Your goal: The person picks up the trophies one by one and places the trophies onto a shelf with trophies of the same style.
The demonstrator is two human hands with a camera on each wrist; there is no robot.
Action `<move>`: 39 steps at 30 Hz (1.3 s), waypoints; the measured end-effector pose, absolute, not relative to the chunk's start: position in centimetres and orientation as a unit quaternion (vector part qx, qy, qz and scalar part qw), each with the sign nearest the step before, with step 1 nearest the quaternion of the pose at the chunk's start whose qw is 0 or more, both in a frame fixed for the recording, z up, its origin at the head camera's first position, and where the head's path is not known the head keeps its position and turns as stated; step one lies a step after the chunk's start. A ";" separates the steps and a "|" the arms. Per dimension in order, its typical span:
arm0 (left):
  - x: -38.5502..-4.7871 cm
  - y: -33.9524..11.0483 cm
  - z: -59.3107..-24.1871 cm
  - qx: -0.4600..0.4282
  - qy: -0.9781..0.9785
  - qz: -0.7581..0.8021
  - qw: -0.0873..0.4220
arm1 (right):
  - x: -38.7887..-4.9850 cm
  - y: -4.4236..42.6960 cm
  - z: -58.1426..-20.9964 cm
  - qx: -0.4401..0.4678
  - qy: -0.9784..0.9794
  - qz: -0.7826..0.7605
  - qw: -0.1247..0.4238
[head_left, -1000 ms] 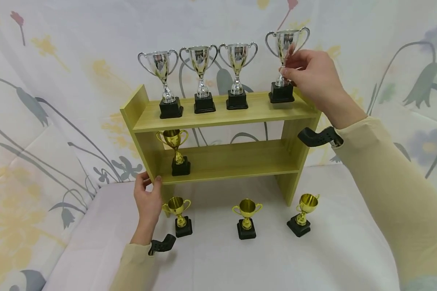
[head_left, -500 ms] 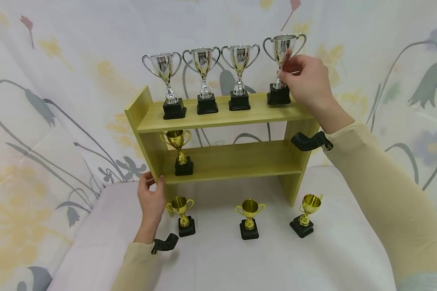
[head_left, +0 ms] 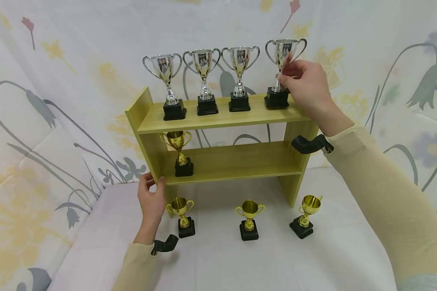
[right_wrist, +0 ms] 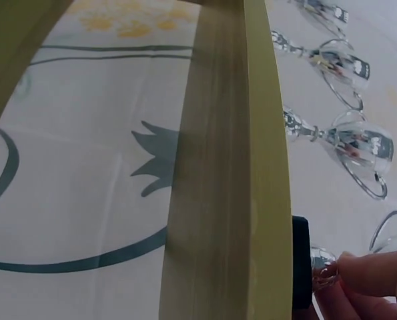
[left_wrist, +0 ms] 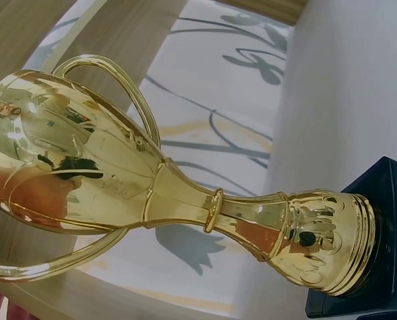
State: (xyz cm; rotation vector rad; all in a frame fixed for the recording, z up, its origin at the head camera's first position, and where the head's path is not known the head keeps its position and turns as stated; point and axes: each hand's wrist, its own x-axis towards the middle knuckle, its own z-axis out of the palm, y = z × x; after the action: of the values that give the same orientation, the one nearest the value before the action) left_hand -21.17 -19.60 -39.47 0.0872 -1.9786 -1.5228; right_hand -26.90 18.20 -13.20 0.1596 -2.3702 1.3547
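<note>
My right hand pinches the stem of the rightmost silver trophy, whose black base is at the top shelf's right end; in the right wrist view, fingers hold it just above the base. Three other silver trophies stand left of it in a row. My left hand grips the lower left side of the wooden shelf unit, thumb at the front edge. Beside that hand stands a gold trophy, large in the left wrist view.
One gold trophy stands at the middle shelf's left end. Two more gold trophies stand on the white cloth before the unit. Behind it hangs a floral cloth.
The right hand and its silver trophy have come down and slightly left onto the top shelf. The left hand keeps its grip; the whole head view has shifted a little.
</note>
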 end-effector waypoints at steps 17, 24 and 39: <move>-18.6 -18.1 -36.1 0.026 -0.754 -0.573 0.320 | -26.8 18.1 -13.7 0.079 -0.834 0.504 0.212; -18.4 -18.1 -36.1 0.027 -0.755 -0.574 0.316 | -26.8 18.0 -13.9 0.081 -0.845 0.484 0.214; -21.4 -19.8 -39.7 0.036 -0.757 -0.570 0.318 | -27.3 18.1 -14.2 0.075 -0.853 0.476 0.199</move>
State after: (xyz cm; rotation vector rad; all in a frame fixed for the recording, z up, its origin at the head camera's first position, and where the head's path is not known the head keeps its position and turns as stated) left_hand -21.37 -19.80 -39.71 0.0949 -1.9910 -1.4997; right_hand -27.32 18.07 -14.20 0.2104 -2.3867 1.3325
